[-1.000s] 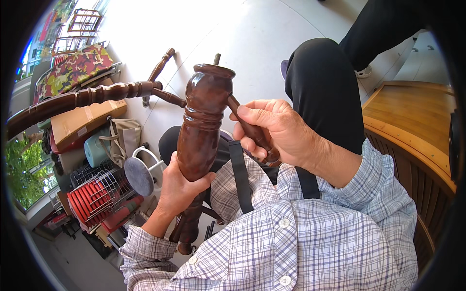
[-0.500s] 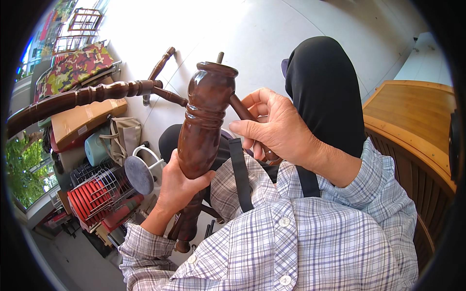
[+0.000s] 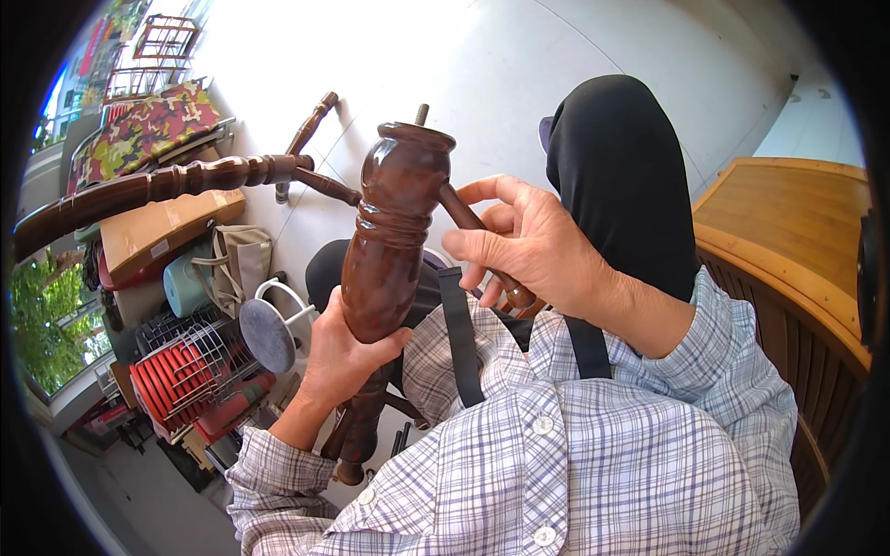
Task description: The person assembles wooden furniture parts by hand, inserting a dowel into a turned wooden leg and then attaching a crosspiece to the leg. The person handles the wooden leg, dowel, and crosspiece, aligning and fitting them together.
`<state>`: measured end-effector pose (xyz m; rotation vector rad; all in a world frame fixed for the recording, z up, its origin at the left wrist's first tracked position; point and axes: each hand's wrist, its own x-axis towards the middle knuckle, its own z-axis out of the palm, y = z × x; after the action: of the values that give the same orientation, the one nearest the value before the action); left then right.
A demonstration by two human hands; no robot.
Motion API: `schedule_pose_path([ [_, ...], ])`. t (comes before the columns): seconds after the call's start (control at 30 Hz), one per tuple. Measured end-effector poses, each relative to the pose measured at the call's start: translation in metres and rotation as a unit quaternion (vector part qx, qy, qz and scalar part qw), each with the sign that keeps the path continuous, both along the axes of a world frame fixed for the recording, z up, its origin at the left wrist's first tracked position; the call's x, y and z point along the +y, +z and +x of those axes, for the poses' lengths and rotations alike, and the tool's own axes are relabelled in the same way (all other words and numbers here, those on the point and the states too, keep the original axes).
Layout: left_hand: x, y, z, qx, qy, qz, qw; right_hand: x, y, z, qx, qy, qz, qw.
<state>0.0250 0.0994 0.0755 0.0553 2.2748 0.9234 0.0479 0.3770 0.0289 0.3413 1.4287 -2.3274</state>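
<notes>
white floor (image 3: 556, 56) | red fan guard (image 3: 181, 380) beside left hand (image 3: 338, 357) | turned leg (image 3: 389, 232) gripped

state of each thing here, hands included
turned wooden leg: upright, gripped mid-shaft, bolt sticking out of its top
left hand: closed around the leg
right hand: fingers curled on a thin dark spindle beside the leg
long turned rail: lying across the clutter at left
red wire basket: tipped on its side

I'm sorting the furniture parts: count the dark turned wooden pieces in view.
4 at least: the thick leg in the left hand, a thin spindle under the right hand, a long rail and a short spindle behind. Others may be hidden.
</notes>
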Motion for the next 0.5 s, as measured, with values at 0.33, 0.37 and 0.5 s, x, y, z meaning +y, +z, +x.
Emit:
schedule_pose_path([
  [0.33, 0.007, 0.007, -0.003, 0.018, -0.048, -0.069, 0.996, -0.005, 0.003, 0.006, -0.004, -0.030, 0.074, 0.997],
  [0.37, 0.008, 0.008, -0.003, 0.005, -0.039, -0.080, 0.996, -0.005, 0.001, 0.005, -0.013, -0.026, 0.065, 0.998],
  [0.5, 0.012, 0.014, -0.006, -0.028, -0.018, -0.093, 0.995, -0.003, -0.007, 0.004, -0.035, -0.037, -0.045, 0.998],
])
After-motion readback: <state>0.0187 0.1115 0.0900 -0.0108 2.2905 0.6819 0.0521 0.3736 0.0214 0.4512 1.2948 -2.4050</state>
